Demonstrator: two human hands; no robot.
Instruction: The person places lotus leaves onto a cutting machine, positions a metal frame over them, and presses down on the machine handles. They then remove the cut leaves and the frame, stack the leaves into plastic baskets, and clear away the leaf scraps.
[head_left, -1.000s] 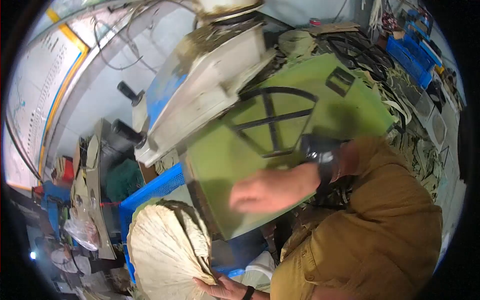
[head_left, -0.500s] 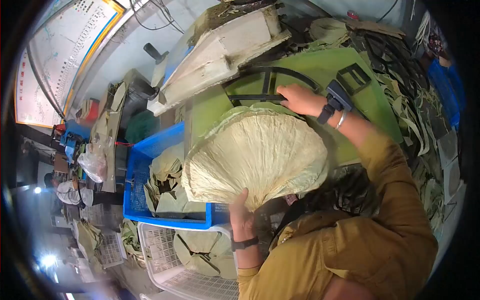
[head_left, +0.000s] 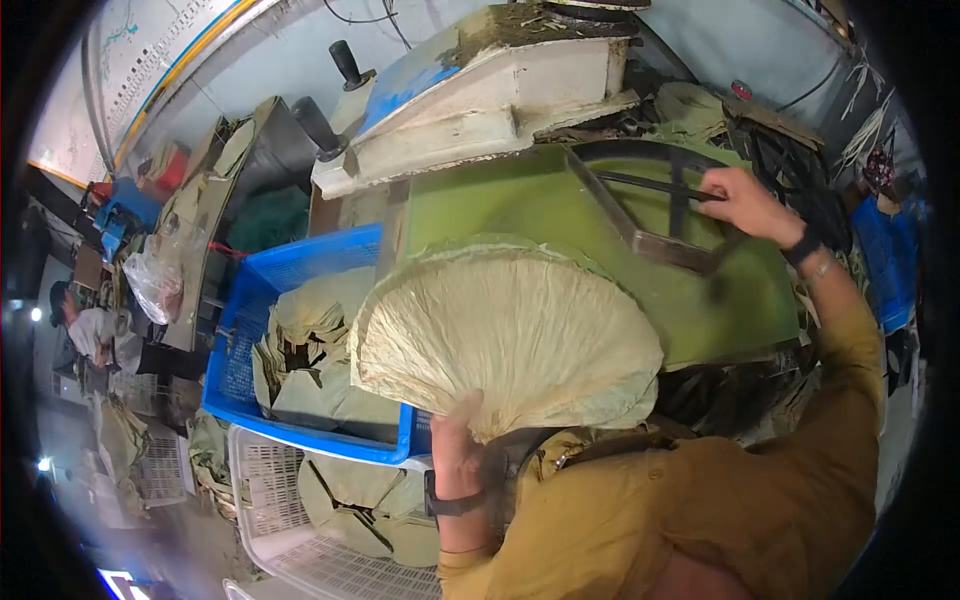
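A stack of pale, pleated, fan-shaped leaves [head_left: 510, 335] lies over the near edge of the green board [head_left: 480, 195]. My left hand [head_left: 458, 435] grips its narrow base, thumb on top. At the right, my right hand [head_left: 745, 203] is closed on the bar of a dark curved frame [head_left: 680, 250], which is tilted above the green board and partly blurred. The leaf stack and the frame are apart. My left wrist wears a dark band.
A blue crate [head_left: 310, 440] and a white basket [head_left: 270, 545] hold folded leaves at the left. Behind the board stands a white machine housing [head_left: 440, 150]. Leaf scraps and dark strips lie at the right. A person [head_left: 95, 330] is at the far left.
My right hand has moved right with the dark frame, which now tilts over the board. The smaller dark piece is no longer separately visible. The camera view has shifted, while my left hand keeps the leaves.
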